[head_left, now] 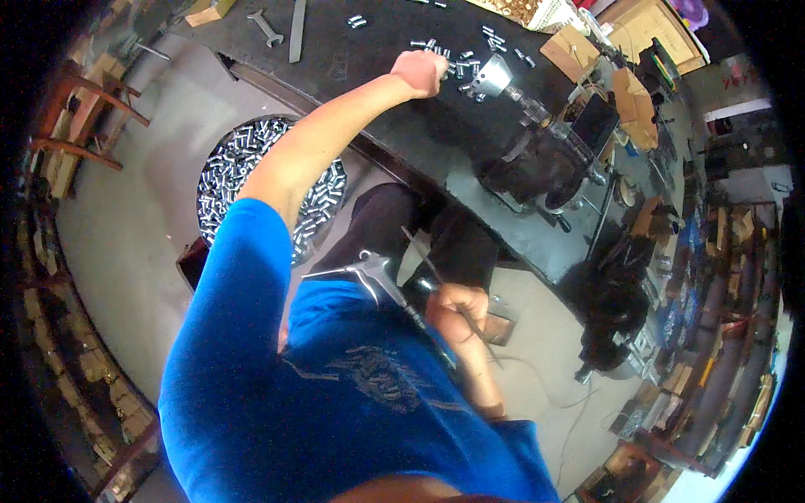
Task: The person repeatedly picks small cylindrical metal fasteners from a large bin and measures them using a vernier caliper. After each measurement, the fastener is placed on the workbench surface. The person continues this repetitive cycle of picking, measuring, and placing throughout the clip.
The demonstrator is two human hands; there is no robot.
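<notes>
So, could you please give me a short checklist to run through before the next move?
1. Left hand at the loose metal pieces on the bench: ok.
2. Piece held in left hand: cannot tell, fingers hidden.
3. Right hand gripping the thin rod: ok.
4. Air gun set on the bench: not ok, it's by the lap.
5. Spanner apart from left hand: ok.

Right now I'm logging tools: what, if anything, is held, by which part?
The right hand grips a thin rod about midway; for the left hand, I can't tell.
</notes>
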